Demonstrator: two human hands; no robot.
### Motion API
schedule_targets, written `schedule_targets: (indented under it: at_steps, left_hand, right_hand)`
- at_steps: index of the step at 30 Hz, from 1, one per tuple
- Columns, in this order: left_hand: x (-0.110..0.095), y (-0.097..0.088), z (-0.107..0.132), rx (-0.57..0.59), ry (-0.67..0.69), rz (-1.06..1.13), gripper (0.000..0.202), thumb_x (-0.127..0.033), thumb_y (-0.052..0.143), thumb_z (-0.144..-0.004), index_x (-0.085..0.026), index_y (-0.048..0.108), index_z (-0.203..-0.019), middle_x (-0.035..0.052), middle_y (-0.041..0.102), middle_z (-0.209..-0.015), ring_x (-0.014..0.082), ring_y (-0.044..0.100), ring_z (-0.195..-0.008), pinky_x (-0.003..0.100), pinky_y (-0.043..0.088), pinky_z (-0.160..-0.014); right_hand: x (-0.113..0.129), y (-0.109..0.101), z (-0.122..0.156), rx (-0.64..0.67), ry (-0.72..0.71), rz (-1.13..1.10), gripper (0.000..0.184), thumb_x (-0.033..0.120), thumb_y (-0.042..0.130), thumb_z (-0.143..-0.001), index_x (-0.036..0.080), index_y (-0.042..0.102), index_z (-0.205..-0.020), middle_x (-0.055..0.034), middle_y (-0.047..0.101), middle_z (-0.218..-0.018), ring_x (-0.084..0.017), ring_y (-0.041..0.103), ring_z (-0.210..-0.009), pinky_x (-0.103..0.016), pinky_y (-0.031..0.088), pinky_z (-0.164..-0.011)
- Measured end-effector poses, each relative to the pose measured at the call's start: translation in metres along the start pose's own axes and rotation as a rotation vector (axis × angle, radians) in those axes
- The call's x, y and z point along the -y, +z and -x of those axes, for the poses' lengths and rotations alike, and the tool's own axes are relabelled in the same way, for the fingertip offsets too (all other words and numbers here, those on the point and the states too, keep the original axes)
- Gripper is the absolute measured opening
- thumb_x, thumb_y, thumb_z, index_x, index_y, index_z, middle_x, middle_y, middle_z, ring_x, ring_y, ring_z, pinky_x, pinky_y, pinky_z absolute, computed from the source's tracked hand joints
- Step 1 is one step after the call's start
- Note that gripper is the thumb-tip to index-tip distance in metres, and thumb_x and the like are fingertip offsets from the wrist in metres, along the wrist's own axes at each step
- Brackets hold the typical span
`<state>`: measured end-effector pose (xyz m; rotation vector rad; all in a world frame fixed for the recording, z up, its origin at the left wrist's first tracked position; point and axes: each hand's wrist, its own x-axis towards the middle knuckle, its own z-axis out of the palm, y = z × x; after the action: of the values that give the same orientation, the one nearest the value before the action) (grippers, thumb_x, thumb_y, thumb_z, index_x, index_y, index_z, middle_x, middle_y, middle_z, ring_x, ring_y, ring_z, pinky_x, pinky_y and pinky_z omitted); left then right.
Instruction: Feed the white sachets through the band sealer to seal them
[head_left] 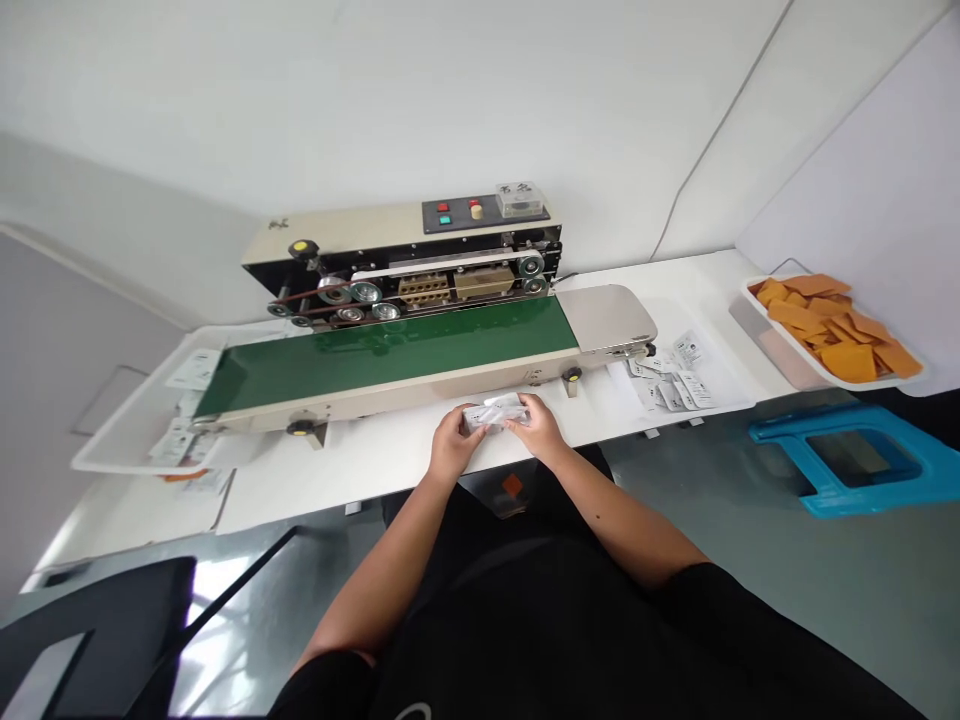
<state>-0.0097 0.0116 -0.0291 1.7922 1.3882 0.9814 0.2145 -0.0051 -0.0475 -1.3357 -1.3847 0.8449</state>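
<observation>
My left hand (452, 440) and my right hand (538, 430) are both closed on a small white printed packet (495, 410), one at each end. They hold it just over the front part of the white table, in front of a band sealing machine (405, 250). The machine's green conveyor belt (420, 345) runs behind my hands and carries no packet. Several similar white packets (675, 385) lie on a white sheet to the right of the machine. Whether the packet's mouth is open cannot be made out.
A white bin (97, 455) with packets stands at the belt's left end. At the right, a white basket (780, 355) holds orange pieces (847, 330). A blue stool (862, 495) stands on the floor at right, and a black chair (97, 630) at lower left.
</observation>
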Motion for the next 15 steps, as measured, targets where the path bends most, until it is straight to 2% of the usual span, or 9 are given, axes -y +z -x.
schedule_targets:
  at_steps: [3, 6, 9, 12, 15]
  left_hand:
    - [0.003, -0.002, 0.0, -0.03, 0.08, -0.006, 0.038, -0.043, 0.085, -0.086, -0.024, 0.078, -0.118, 0.009, 0.076, -0.106, 0.0236, 0.066, -0.096, 0.035, 0.053, -0.088]
    - [0.003, -0.006, 0.0, 0.029, 0.123, 0.064, 0.042, -0.047, 0.085, -0.086, -0.023, 0.079, -0.12, 0.0109, 0.077, -0.108, 0.0261, 0.068, -0.102, 0.038, 0.054, -0.093]
    - [0.002, -0.01, -0.001, 0.113, 0.097, 0.16, 0.05, -0.052, 0.086, -0.085, -0.021, 0.078, -0.124, 0.0109, 0.075, -0.109, 0.0258, 0.07, -0.102, 0.036, 0.055, -0.092]
    - [-0.001, -0.012, -0.002, 0.171, 0.073, 0.189, 0.054, -0.057, 0.088, -0.08, -0.018, 0.079, -0.116, 0.0098, 0.074, -0.104, 0.0253, 0.071, -0.099, 0.034, 0.056, -0.09]
    - [-0.007, -0.01, -0.001, 0.188, 0.045, 0.162, 0.052, -0.059, 0.09, -0.077, -0.018, 0.078, -0.108, 0.0095, 0.074, -0.104, 0.0257, 0.072, -0.098, 0.034, 0.056, -0.089]
  right_hand:
    - [0.0, -0.002, 0.0, 0.039, -0.036, -0.042, 0.041, 0.047, 0.084, -0.085, 0.018, 0.074, -0.111, -0.011, 0.069, -0.118, -0.024, 0.067, -0.111, -0.036, 0.056, -0.1]
    - [-0.001, -0.005, -0.001, 0.132, -0.076, -0.09, 0.037, 0.051, 0.08, -0.089, 0.017, 0.075, -0.101, -0.0107, 0.067, -0.115, -0.021, 0.067, -0.105, -0.034, 0.057, -0.098]
    - [-0.005, -0.006, 0.0, 0.174, 0.027, -0.185, 0.044, 0.051, 0.084, -0.087, 0.017, 0.074, -0.113, -0.0104, 0.07, -0.117, -0.022, 0.069, -0.107, -0.034, 0.058, -0.098]
    - [-0.01, -0.003, 0.004, 0.106, 0.152, -0.308, 0.06, 0.05, 0.088, -0.082, 0.019, 0.066, -0.129, -0.0109, 0.073, -0.123, -0.023, 0.072, -0.112, -0.036, 0.059, -0.1]
    - [-0.01, -0.001, 0.006, 0.095, 0.208, -0.408, 0.056, 0.049, 0.088, -0.081, 0.019, 0.064, -0.122, -0.01, 0.075, -0.115, -0.022, 0.073, -0.104, -0.033, 0.06, -0.092]
